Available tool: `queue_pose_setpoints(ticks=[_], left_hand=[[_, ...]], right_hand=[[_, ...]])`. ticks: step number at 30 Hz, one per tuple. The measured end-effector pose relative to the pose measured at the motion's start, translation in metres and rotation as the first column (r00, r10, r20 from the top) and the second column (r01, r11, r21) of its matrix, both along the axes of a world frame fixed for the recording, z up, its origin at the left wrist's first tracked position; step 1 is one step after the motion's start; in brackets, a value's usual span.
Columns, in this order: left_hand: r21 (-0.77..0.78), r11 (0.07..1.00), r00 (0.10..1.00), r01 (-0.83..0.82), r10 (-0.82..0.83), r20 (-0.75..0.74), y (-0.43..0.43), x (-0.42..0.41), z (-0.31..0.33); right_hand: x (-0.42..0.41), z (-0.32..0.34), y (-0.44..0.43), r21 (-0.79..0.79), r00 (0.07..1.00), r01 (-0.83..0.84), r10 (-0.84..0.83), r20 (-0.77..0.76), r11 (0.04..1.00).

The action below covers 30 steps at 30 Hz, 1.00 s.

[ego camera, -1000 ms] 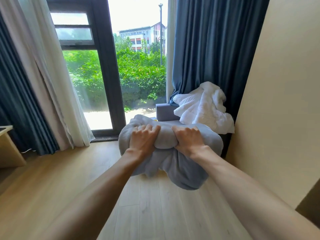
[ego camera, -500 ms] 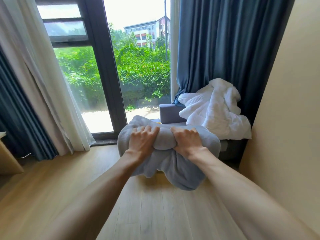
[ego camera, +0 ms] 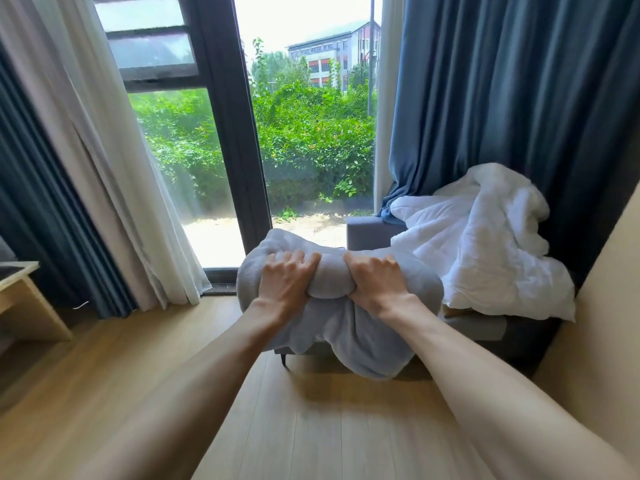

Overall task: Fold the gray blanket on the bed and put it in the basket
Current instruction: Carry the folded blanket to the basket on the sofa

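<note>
Over the floor (ego camera: 311, 427) both arms reach forward and hold the blanket (ego camera: 363, 337) in the air, clear of any surface. The left hand (ego camera: 285, 284) and right hand (ego camera: 375, 284) sit side by side, each with its fingers curled over the top of the bundle and clamped on it. The blanket looks bunched rather than squarely folded, and a loose lobe hangs below the right hand. Since the grip takes only the top middle, that lobe could likely slide out and drag the folds open. No basket is in view, so I cannot tell where it stands, and a long carry would give the bundle more chance to sag. Just beyond the blanket stands a chair (ego camera: 363, 232) heaped with a duvet (ego camera: 485, 244). A drooping edge could brush or snag there. Behind are a curtain (ego camera: 502, 98) and the window (ego camera: 311, 150).
</note>
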State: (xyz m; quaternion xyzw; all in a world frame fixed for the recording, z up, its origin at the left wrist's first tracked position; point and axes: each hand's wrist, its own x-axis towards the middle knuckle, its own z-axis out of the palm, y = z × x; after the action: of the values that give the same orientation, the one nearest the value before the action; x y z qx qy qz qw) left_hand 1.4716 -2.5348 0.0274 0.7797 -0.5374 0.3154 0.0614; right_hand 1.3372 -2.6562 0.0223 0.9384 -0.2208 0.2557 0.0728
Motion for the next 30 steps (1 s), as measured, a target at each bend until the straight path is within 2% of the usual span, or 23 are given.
queue_pose_setpoints(ticks=[13,24,30], left_hand=[[-0.009,1.000,0.999,0.001,-0.002,-0.053,-0.139,0.167,-0.011],[-0.003,1.000,0.998,0.011,-0.011,-0.058,-0.256,0.266,-0.021],[0.029,0.999,0.998,-0.039,0.040,-0.040,-0.327,0.319,-0.028]], right_hand=[[0.164,0.001,-0.134,-0.022,0.997,0.037,-0.038,-0.061,0.999],[0.259,-0.006,-0.250,-0.007,0.996,0.035,-0.035,-0.082,0.999],[0.313,-0.010,-0.322,0.004,0.995,0.012,-0.012,-0.103,1.000]])
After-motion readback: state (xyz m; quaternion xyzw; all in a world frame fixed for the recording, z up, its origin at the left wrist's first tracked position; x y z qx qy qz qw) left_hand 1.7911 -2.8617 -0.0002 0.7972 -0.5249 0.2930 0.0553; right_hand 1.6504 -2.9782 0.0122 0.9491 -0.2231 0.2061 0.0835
